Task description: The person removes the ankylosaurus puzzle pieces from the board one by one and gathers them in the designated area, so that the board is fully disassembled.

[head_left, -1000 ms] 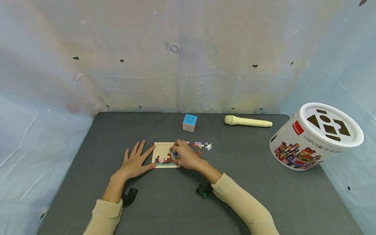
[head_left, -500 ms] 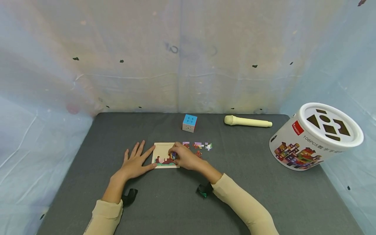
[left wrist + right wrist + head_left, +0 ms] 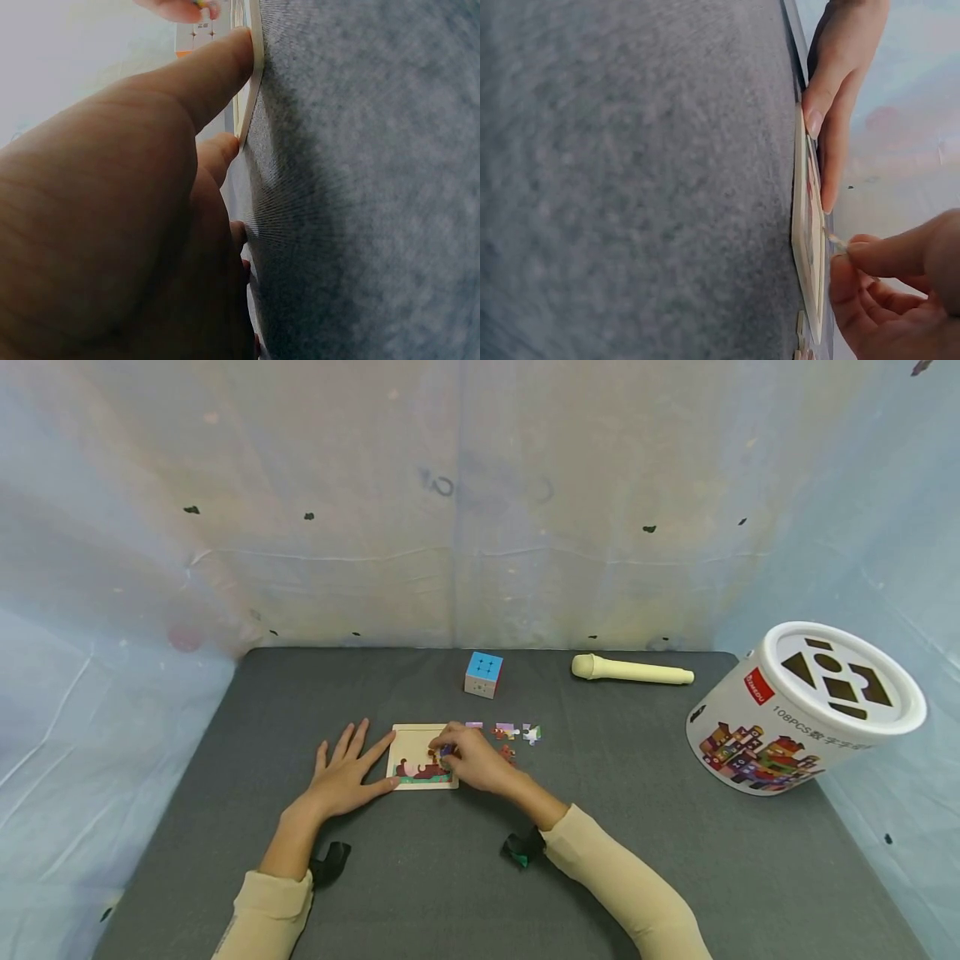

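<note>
A wooden puzzle tray (image 3: 408,745) lies on the dark table, with reddish-brown and green pieces fitted along its near edge. My left hand (image 3: 342,781) has its fingers spread, thumb and index finger touching the tray's left edge. Over the tray's right part, my right hand (image 3: 476,760) pinches a small puzzle piece (image 3: 838,244) between thumb and fingers. In the right wrist view that piece is tilted, close above the tray (image 3: 804,217). The right hand hides part of the tray's right side in the head view.
Several loose puzzle pieces (image 3: 506,732) lie right of the tray. Behind stand a blue-topped cube (image 3: 483,674) and a pale yellow toy microphone (image 3: 632,670). A large white tub (image 3: 798,710) with a shape-cut lid stands at the right.
The piece in my right hand has turned and shifted slightly, and the fingers have moved a little with it. My left hand has stayed at the tray's edge.
</note>
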{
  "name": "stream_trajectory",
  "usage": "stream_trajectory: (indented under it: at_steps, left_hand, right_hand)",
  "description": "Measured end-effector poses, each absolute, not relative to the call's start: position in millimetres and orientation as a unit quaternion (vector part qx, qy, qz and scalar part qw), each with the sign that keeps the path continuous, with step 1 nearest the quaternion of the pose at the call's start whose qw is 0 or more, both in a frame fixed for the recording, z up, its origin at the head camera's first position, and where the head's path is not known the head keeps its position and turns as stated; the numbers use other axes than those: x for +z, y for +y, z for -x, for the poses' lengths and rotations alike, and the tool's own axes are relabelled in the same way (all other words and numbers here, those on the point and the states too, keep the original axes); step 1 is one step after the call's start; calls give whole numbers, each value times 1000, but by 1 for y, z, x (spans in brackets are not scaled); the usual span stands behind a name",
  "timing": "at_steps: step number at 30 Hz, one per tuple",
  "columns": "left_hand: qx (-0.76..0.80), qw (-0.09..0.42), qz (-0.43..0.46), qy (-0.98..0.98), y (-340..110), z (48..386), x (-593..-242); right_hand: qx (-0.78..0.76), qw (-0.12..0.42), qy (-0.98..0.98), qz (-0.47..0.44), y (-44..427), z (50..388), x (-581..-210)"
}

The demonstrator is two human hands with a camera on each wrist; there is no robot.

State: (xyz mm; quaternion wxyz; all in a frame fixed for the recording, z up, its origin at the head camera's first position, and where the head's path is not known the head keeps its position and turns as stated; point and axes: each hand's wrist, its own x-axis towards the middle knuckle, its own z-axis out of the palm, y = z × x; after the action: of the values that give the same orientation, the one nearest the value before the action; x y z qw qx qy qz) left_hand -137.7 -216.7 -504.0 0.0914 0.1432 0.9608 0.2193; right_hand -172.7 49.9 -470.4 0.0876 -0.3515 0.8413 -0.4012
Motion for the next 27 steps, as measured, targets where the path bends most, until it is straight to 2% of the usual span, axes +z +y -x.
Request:
stream_trajectory:
  at_steps: [11,17,27]
  left_hand:
    - [243,80,-148,955,-216,134,-498]
    - [227,81,-151,959,-218,136,-503]
    - [237,80,-147,957,-212,131,-490]
  right_hand:
    - [-477,54,831,280,71,171,-461]
    - [-490,59,831,256,100,171,-460]
    - [-472,25,850,233,152,169,-467]
